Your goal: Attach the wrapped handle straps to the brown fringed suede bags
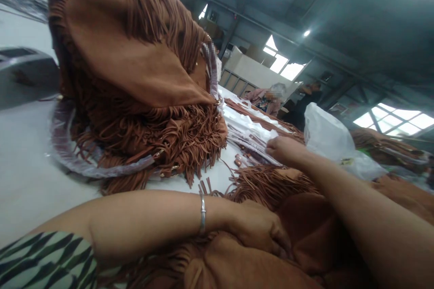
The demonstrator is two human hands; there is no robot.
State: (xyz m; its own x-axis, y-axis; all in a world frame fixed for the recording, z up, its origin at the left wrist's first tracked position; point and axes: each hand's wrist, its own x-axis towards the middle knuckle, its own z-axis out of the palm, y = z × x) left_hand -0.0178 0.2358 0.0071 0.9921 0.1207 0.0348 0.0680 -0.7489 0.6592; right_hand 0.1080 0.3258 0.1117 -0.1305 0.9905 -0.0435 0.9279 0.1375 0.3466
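Note:
My left hand [259, 226], a silver bracelet at its wrist, has its fingers curled onto the opening of a brown suede fringed bag [251, 259] at the bottom of the view. My right hand [285, 150] reaches forward over the same bag to the pile of wrapped straps [249, 142]. Its fingers look closed at the edge of that pile; what lies in them is hidden. Long fringe [271, 183] spreads across the table below my right hand. Small brown tabs [239, 159] lie beside the straps.
A large brown fringed bag [135, 63] stands at the left, its plastic-wrapped handle [84, 165] looping onto the white table [27, 153]. A translucent plastic bag [328, 137] and more brown bags [393, 144] lie at the right. Two people [267, 99] are farther back.

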